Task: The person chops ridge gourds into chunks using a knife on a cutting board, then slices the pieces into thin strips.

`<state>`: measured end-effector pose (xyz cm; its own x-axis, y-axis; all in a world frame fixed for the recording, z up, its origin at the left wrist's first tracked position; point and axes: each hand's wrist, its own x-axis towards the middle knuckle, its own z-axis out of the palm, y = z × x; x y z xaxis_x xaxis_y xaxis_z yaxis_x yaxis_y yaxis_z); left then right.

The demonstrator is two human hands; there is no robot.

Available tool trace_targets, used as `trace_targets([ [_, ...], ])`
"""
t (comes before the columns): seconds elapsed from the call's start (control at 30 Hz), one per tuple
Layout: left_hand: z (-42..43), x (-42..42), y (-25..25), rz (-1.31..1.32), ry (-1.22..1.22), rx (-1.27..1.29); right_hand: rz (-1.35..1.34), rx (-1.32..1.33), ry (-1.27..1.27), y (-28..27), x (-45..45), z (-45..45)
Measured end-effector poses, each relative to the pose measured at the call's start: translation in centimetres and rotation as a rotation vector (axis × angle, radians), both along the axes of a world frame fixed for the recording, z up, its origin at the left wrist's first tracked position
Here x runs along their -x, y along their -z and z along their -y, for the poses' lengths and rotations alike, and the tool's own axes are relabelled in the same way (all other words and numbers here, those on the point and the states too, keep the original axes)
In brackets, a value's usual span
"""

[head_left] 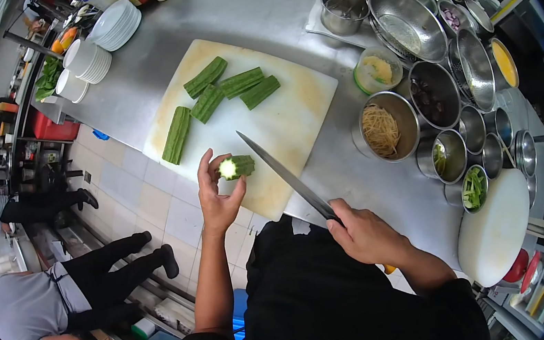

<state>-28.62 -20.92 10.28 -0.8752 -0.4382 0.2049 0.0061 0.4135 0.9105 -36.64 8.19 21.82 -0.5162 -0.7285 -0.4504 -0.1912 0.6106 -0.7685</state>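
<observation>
My left hand pinches a short piece of ridged green luffa between thumb and fingers, its pale cut end showing. My right hand is wrapped round the handle of a long kitchen knife. The blade points up and left, its tip above the white cutting board and apart from the held piece. Several more luffa pieces lie on the board: one long piece at the left, the others, such as this piece, grouped toward the far side.
Metal bowls stand to the right, including one of pale yellow shreds and one of cut greens. A round white board rests near the right edge. Stacked white plates sit at the back left. A person in grey stands across the aisle.
</observation>
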Motion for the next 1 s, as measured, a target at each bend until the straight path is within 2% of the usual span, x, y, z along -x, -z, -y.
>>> trace_targets([
  [0.23, -0.8, 0.1, -0.8, -0.069, 0.021, -0.240, -0.014, 0.025, -0.003, 0.0, 0.0, -0.1],
  [0.3, -0.7, -0.1, -1.2, -0.164, 0.033, -0.481, -0.017, -0.008, 0.011, -0.3, 0.1, -0.1],
  [0.47, 0.9, -1.0, -1.5, -0.238, 0.034, -0.675, 0.044, -0.110, 0.041, -0.7, 0.6, -0.1],
  [0.53, 0.7, -1.1, -2.6, -0.339, 0.120, -1.099, 0.036, -0.150, 0.077, -0.5, 0.5, -0.3],
  [0.6, 0.5, -1.3, -2.8, -0.331, 0.118, -1.115, -0.034, -0.085, 0.111, 0.5, 0.1, -0.8],
  [0.67, 0.7, -1.5, -2.1, -0.340, 0.039, -1.453, 0.006, -0.101, 0.115, 0.3, 0.3, -0.7],
  [0.83, 0.5, -1.6, -1.7, -0.298, -0.056, -1.408, 0.015, -0.086, 0.125, 0.4, 0.2, -0.8],
  [0.9, 0.2, -1.4, -2.1, -0.249, -0.122, -1.216, 0.007, -0.081, 0.131, 0.4, 0.1, -1.0],
  [0.93, 0.0, -1.2, -2.3, -0.246, -0.116, -1.225, 0.010, -0.088, 0.122, 0.2, 0.1, -0.9],
  [1.0, -0.4, -0.7, -2.8, -0.155, -0.237, -0.852, 0.009, -0.102, 0.123, 0.1, 0.1, -0.9],
])
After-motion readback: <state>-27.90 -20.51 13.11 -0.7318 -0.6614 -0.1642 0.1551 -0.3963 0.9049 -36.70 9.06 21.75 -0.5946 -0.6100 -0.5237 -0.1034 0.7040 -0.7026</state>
